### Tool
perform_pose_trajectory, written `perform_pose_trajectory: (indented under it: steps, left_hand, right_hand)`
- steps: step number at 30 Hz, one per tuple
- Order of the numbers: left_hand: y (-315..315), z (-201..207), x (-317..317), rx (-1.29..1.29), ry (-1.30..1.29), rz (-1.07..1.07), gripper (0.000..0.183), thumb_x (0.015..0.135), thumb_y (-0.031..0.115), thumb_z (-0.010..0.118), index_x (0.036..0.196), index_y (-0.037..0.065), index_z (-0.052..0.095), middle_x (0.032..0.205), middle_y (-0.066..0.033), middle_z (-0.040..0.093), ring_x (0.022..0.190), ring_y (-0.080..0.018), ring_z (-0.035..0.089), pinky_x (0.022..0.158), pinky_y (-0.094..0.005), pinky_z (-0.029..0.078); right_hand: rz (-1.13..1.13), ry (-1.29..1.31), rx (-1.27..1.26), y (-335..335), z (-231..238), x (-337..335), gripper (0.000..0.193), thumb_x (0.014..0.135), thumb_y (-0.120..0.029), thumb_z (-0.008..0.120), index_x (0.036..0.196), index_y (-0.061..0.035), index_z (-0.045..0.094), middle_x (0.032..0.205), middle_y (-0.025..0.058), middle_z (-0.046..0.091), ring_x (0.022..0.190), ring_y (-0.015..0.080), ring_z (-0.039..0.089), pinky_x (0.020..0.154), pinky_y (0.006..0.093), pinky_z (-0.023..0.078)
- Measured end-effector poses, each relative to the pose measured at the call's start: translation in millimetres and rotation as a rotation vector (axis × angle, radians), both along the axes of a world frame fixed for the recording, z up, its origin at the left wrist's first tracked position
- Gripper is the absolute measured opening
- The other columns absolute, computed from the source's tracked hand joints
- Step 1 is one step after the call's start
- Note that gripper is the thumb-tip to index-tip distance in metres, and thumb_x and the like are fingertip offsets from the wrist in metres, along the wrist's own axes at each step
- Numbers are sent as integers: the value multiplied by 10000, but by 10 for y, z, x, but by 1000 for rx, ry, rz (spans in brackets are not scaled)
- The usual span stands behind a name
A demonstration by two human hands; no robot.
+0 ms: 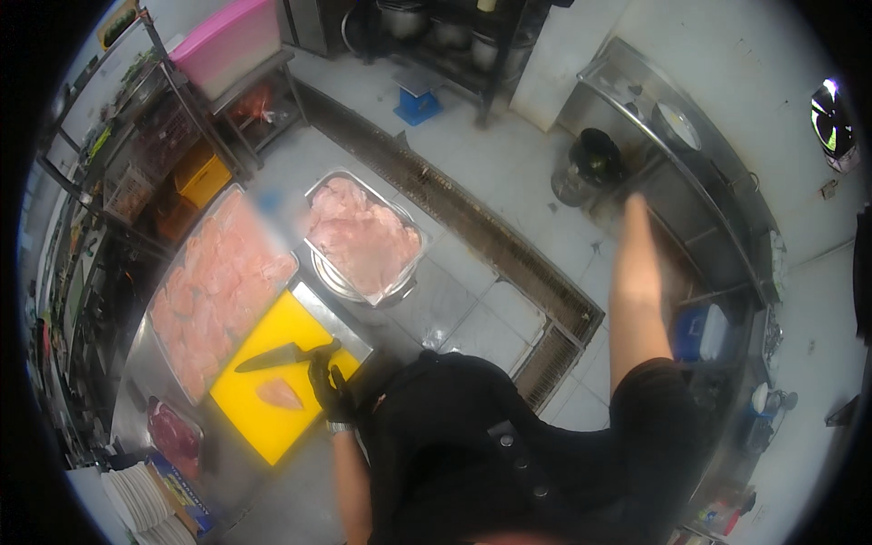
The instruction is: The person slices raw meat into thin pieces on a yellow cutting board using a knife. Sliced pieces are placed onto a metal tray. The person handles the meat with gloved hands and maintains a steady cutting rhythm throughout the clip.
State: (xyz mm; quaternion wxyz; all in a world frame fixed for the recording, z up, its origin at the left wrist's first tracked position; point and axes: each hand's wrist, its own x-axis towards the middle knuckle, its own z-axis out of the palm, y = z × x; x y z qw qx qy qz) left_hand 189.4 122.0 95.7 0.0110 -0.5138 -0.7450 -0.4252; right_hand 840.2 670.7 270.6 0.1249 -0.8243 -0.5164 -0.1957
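Note:
My left hand (pixel 331 392), in a black glove, is closed around the handle of a kitchen knife (pixel 272 357). The blade points left over a yellow cutting board (pixel 243 413). Just below the blade, one pale piece of raw chicken (pixel 280 393) lies on the board. Beyond the board is a large tray (pixel 297 265) of raw chicken pieces. My bare right forearm (pixel 639 282) reaches up on the right, far from the board. Its hand cannot be made out against the dark things behind it.
Another metal tray (pixel 397 298) of raw chicken stands beyond the steel table. Red meat (pixel 174 436) and stacked white plates (pixel 136 498) are at the near left. A grated floor drain (pixel 454 204) crosses the tiles. Along the right wall runs a steel counter (pixel 677 132).

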Motion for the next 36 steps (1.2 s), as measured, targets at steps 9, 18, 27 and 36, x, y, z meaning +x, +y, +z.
perform_pose_trajectory:
  steps: [9, 18, 27, 36]
  left_hand:
    - [-790, -495, 107, -657, -106, -26, 320, 1003, 369, 685, 1181, 120, 777, 1145, -155, 774, 1075, -360, 728, 924, -470, 576]
    - [-1214, -419, -670, -491, -33, 534, 370, 888, 143, 719, 1256, 124, 684, 1271, -180, 683, 1210, -406, 620, 980, -513, 537]
    - [-1063, -347, -2050, -555, 280, -197, 506, 848, 94, 672, 1342, 204, 688, 1355, -133, 669, 1291, -385, 579, 1111, -521, 461]
    - [-1057, -409, -2541, -639, -610, -373, 386, 967, 386, 676, 1195, 80, 737, 1134, -174, 773, 1041, -358, 730, 873, -447, 576]
  right_hand:
    - [791, 66, -1372, -3085, -4474, -2138, 532, 1035, -467, 524, 1265, -25, 708, 1261, 252, 712, 1140, 457, 689, 1018, 520, 541]
    - [1798, 607, -438, -3510, -1937, -5244, 278, 923, -111, 695, 1187, -24, 677, 1068, 203, 703, 999, 414, 680, 869, 512, 558]
    - [1802, 90, -664, -4369, -2072, -6603, 433, 948, -120, 644, 1377, -83, 597, 1154, 186, 722, 1085, 373, 690, 905, 485, 575]
    - [1422, 223, -797, -4860, -1940, -6023, 419, 879, -154, 692, 1294, -111, 655, 1088, 175, 716, 979, 391, 713, 844, 503, 589]
